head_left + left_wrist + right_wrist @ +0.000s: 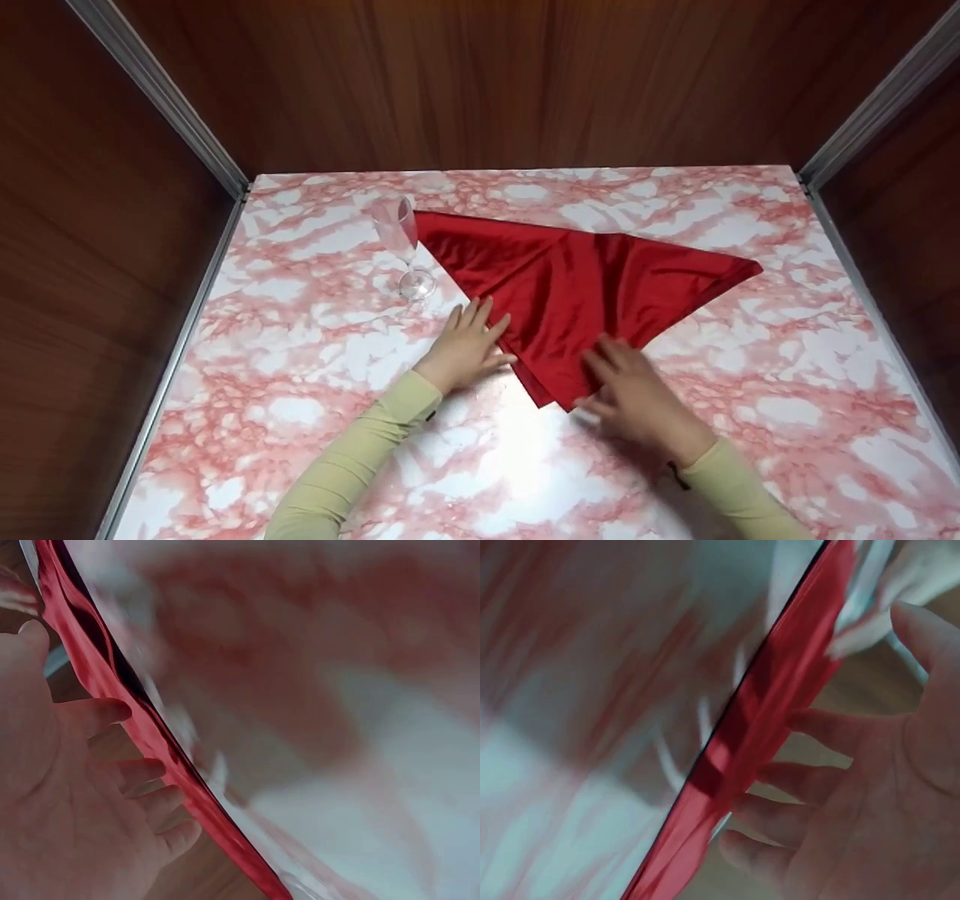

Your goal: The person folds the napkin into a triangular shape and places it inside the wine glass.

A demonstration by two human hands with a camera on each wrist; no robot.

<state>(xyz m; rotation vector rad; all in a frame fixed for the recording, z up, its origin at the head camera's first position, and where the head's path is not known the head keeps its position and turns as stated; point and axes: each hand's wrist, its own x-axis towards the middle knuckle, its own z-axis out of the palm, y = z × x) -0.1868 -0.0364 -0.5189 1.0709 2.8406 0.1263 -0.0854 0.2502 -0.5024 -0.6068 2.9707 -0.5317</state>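
A shiny red cloth (555, 285), folded into a rough triangle, lies on the marbled table with its point toward the person. My left hand (466, 345) is at its left edge, fingers spread and straight, the fingertips at the cloth. Over the lower right edge is my right hand (634, 390), slightly blurred, its fingers loosely extended; whether it touches the cloth I cannot tell. In the left wrist view the left fingers (154, 802) reach toward the cloth's edge. The right fingers (780, 817) do likewise in the right wrist view. Neither hand grips anything.
A clear stemmed glass (397, 232) stands upright beside the cloth's left corner, close beyond the left hand. The red-and-white marbled table (285, 450) is bounded by dark wooden panels (480, 90) at the back and both sides, with metal corner rails (169, 90).
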